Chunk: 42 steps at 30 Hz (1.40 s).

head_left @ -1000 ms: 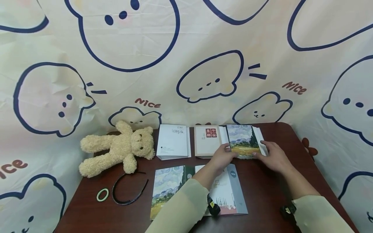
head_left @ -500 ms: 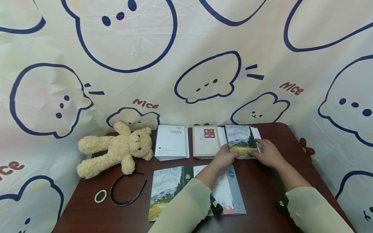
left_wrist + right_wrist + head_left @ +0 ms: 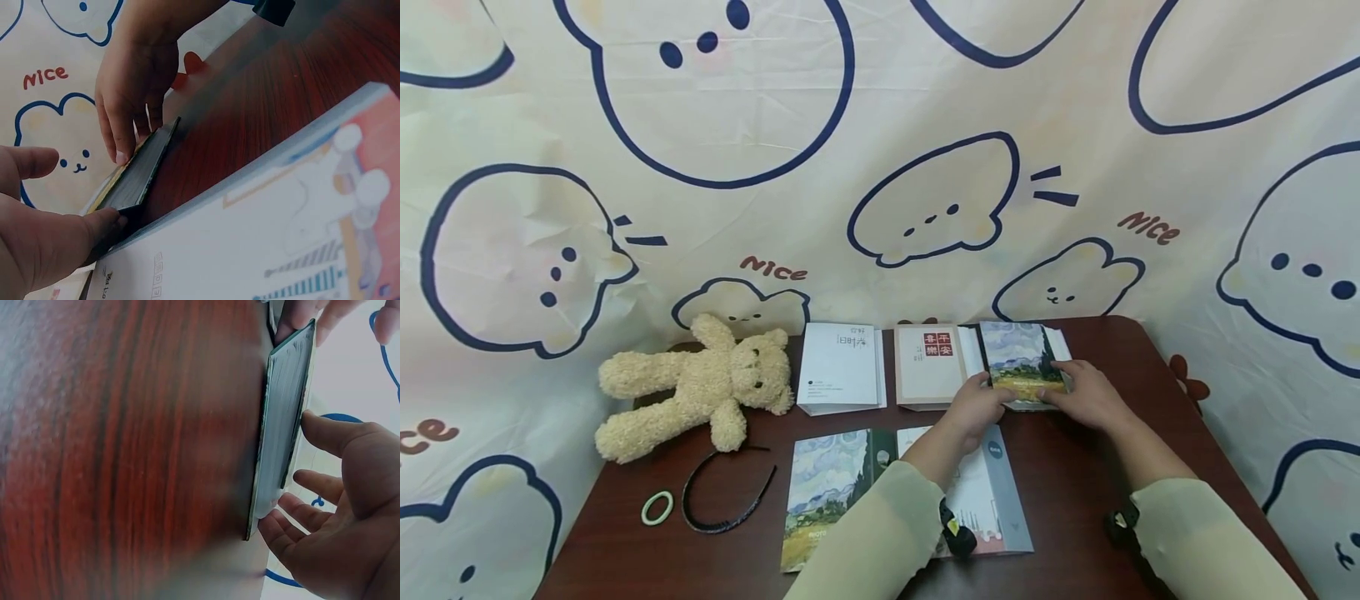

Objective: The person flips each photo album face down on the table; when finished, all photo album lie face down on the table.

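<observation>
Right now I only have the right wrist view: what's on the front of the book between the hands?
Observer: The head view shows a painted landscape on that book.
Operator: And what is directly left of it?
Observer: A beige book with four red squares on its cover.
Operator: Any soft toy about?
Observer: Yes, a teddy bear lies toward the left end of the table.

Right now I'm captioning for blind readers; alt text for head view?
Left hand and right hand hold a landscape-covered book at the back of a dark table. Leftward are a red-marked book, a white book and a teddy bear.
</observation>
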### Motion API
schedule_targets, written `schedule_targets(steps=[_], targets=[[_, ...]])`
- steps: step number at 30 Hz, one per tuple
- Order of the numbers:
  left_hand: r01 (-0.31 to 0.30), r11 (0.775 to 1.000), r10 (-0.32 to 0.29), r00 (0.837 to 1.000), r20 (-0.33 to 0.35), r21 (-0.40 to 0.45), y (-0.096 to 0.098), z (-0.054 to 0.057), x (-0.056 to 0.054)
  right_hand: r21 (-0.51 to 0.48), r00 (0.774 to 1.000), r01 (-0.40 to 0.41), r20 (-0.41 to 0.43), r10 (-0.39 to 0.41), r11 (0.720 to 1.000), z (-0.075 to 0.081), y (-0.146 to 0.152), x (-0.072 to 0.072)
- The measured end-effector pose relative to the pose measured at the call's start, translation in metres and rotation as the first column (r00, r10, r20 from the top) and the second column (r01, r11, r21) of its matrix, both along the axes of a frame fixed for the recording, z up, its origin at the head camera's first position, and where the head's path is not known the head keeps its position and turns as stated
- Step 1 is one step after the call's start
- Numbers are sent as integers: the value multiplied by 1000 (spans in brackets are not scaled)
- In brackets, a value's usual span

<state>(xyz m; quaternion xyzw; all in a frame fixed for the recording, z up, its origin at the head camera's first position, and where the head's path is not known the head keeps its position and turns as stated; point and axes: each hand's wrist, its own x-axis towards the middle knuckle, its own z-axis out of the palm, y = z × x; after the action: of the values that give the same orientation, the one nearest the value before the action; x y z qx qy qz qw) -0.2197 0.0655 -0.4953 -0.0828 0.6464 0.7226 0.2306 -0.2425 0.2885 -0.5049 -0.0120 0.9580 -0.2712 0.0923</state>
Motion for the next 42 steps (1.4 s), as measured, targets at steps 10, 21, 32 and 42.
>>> schedule_targets(steps=[10,21,32,42], targets=[[-41,997,41,999,1,64,3,4,6,-35,999,-37,33,38,999,0,6,-2],[-49,994,51,999,-15,97,1,11,9,-155,994,-21,106,38,988,4,7,1],[-28,998,33,997,-65,63,-5,25,11,-251,986,16,162,26,968,9,7,-1],[-35,999,35,992,-122,3,-9,28,13,-299,975,69,222,-1,952,6,4,-1]])
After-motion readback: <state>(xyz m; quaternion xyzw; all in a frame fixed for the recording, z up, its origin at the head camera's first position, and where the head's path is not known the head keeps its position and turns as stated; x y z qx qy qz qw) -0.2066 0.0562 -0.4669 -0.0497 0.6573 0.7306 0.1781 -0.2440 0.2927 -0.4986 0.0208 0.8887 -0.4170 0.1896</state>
